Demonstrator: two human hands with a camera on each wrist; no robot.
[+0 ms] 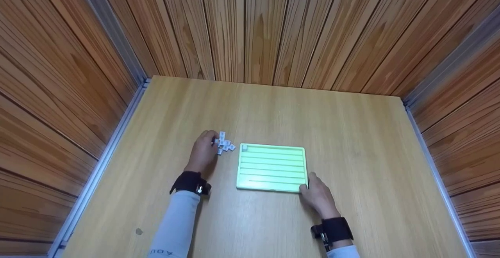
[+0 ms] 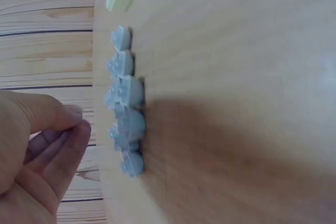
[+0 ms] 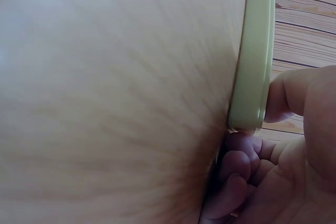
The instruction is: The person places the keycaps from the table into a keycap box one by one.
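A loose cluster of small white blocks (image 1: 224,144) lies on the table left of a light green ridged tray (image 1: 269,188). My left hand (image 1: 203,150) is at the cluster's left side. In the left wrist view, its thumb and fingertips come together beside the row of blocks (image 2: 128,92); whether a block is between them is hidden. One small white block (image 1: 245,148) sits in the tray's far left corner. My right hand (image 1: 318,195) grips the tray's near right corner. In the right wrist view, the thumb lies against the tray rim (image 3: 253,51) with the other fingers curled below the corner.
The light wooden table (image 1: 273,223) is bounded by a plank wall (image 1: 258,27) at the back and plank walls on both sides. Metal rails (image 1: 105,156) run along the side edges. A dark round spot (image 1: 139,231) marks the table at the near left.
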